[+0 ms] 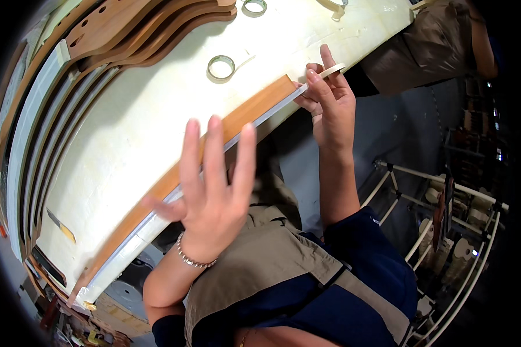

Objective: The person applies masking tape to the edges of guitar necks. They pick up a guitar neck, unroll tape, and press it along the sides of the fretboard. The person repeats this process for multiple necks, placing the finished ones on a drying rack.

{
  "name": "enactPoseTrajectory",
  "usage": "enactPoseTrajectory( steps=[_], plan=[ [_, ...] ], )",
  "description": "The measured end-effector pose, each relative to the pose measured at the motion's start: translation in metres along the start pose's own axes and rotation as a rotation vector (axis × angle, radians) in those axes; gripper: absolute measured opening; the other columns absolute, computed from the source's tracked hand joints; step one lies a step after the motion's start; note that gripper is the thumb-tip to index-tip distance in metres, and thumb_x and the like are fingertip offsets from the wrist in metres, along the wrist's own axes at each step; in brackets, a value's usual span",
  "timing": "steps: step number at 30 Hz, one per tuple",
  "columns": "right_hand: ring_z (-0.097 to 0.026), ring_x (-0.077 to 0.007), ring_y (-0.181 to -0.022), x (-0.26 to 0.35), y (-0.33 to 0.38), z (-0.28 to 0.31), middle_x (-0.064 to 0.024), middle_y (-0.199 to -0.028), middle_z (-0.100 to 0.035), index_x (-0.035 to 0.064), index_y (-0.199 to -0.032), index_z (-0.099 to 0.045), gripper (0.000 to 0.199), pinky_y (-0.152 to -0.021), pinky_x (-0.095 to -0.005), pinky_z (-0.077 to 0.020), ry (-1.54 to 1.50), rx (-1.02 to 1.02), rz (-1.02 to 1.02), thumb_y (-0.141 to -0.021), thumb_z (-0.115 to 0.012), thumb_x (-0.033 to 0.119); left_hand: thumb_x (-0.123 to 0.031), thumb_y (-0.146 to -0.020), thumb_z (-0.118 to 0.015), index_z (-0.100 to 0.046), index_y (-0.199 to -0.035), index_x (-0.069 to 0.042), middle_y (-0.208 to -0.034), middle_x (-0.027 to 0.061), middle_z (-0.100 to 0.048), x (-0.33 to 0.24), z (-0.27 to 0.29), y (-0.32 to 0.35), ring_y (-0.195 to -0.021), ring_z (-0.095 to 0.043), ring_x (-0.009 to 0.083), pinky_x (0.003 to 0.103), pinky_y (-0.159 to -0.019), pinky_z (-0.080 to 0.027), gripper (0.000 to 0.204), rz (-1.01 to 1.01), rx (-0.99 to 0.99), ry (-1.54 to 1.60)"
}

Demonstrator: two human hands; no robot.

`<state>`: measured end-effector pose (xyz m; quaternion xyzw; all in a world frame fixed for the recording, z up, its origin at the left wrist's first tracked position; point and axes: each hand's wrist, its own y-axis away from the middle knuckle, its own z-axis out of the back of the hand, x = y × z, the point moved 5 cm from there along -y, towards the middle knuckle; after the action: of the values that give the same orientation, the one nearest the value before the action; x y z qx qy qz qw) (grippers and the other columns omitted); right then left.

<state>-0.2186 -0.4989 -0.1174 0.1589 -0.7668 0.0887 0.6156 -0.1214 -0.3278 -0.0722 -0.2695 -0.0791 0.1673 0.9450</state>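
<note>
A long orange-brown wooden neck [255,111] lies along the near edge of the white-topped table [150,110]. A pale grey strip [279,108] runs down its near side. My left hand [214,188] is over the middle of the neck, fingers spread and slightly blurred, with nothing in it; whether it touches the wood I cannot tell. At the neck's far right end, my right hand [334,107] grips a thin roll of masking tape [333,70] between thumb and fingers. Its fingertips are beside the end of the grey strip.
Several shaped wooden necks [150,37] with holed heads are stacked along the left side. Two tape rolls, one nearer [209,69] and one farther [253,15], rest on the table. A yellow-handled blade [66,232] lies at left. Another person's brown apron [422,52] and a white-tubed rack [457,186] are at right.
</note>
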Motion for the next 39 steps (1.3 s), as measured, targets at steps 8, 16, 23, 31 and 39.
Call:
enactPoseTrajectory(
  steps=[8,16,23,31,39],
  plan=[
    [-0.064,-0.0166,-0.082,-0.006,0.002,0.001,-0.0022,-0.092,-0.055,-0.0057,-0.136,-0.03,0.062,-0.069,-0.0268,-0.0545,-0.221,0.002,-0.043,-0.085,-0.062,0.01,-0.013,-0.077,-0.055,-0.058,-0.114,-0.015,-0.105,0.0101,-0.06,-0.047,-0.021,-0.064,-0.104,-0.057,0.0228,0.059,-0.105,-0.011,0.038,-0.1,0.036,0.261],
    [-0.066,-0.0257,-0.086,0.0,0.035,-0.002,-0.0118,-0.122,-0.041,0.0011,-0.141,-0.021,0.06,-0.069,-0.0281,-0.0548,-0.341,0.042,0.0,-0.091,-0.052,0.013,-0.001,-0.065,-0.059,-0.057,-0.111,-0.007,-0.097,0.0052,-0.061,-0.023,0.026,-0.044,-0.089,-0.059,0.0172,0.039,-0.101,-0.029,0.047,-0.02,0.335,0.226],
    [-0.066,-0.0228,-0.086,0.001,0.081,-0.007,-0.0104,-0.126,-0.043,0.0068,-0.144,-0.014,0.058,-0.064,-0.0219,-0.053,-0.57,0.279,-0.208,-0.095,-0.043,0.018,0.004,-0.052,-0.049,-0.058,-0.107,-0.005,-0.098,0.0101,-0.066,-0.028,0.081,-0.01,-0.09,-0.064,0.0224,0.041,-0.103,-0.027,0.057,-0.018,0.208,0.215],
    [-0.065,-0.0158,-0.084,0.001,0.098,-0.019,-0.0049,-0.118,-0.048,0.0071,-0.142,-0.022,0.06,-0.063,-0.02,-0.0526,-0.809,0.438,-0.362,-0.091,-0.052,0.012,0.006,-0.053,-0.048,-0.058,-0.104,-0.006,-0.096,0.0094,-0.067,-0.035,0.107,0.004,-0.09,-0.064,0.022,0.042,-0.104,-0.026,0.053,-0.004,0.106,0.165],
    [-0.062,-0.0136,-0.084,0.004,0.11,-0.028,-0.0033,-0.108,-0.047,0.003,-0.14,-0.027,0.063,-0.067,-0.0239,-0.0558,-0.851,0.475,-0.4,-0.087,-0.06,0.011,0.009,-0.056,-0.052,-0.057,-0.104,-0.004,-0.101,0.0085,-0.066,-0.04,0.122,0.009,-0.09,-0.062,0.0221,0.045,-0.104,-0.028,0.05,-0.017,0.098,0.186]
  ],
)
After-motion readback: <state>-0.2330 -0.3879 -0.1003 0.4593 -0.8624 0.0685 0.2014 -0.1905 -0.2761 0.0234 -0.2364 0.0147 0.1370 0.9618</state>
